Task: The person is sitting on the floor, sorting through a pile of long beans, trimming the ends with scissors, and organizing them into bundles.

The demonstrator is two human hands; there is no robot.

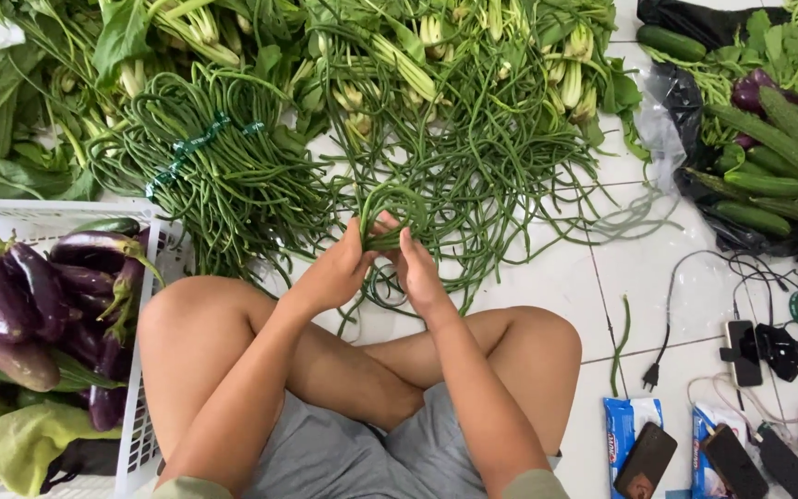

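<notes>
2 bare hands meet above the crossed knees: the left hand (339,273) and the right hand (417,268) both pinch a small looped bunch of green long beans (390,208), fingers closed around its lower end, held just over the white tiled floor (639,277). Little open tile is left near the hands, only a narrow strip between the knees and the greens and a wider patch to the right. At the near right edge lie 2 blue snack packets (616,425) under dark phones (644,457), cut off by the bottom of the frame, with a tangle of black cables and chargers (755,346) beside them. To the left, a white plastic lattice crate (145,434) holds glossy purple eggplants (11,296); its far side runs out of view. Just beyond the hands spreads a loose heap of long beans (473,157), and left of it a thick bundle of long beans tied with green string (205,166). Farther back, leafy stalked greens (187,37) fill the top edge, cropped. At far right, dark cucumbers and ridged gourds (768,176) rest on black plastic, partly hidden.
</notes>
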